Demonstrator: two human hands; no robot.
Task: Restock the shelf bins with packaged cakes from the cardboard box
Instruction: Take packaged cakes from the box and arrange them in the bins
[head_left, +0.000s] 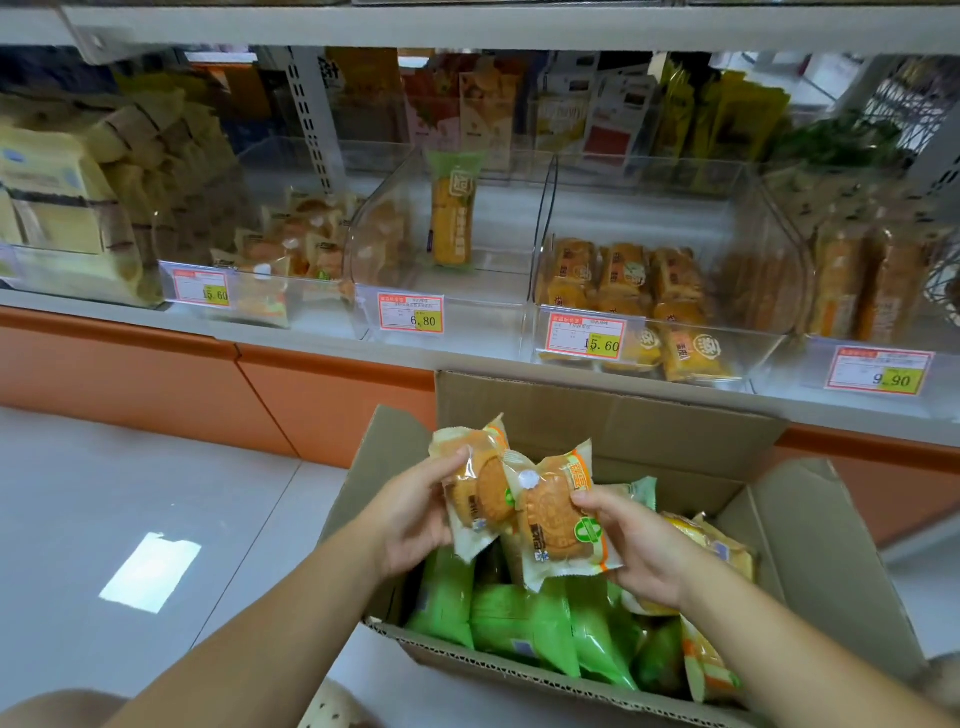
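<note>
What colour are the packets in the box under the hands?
The packets are bright green; the head view shows them best.

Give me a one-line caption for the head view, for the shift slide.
Left hand and right hand hold round packaged cakes above the open cardboard box, facing clear shelf bins.

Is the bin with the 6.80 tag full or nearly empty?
Nearly empty. The bin holds just one long yellow packet, upright at its back; its floor shows bare.
</note>
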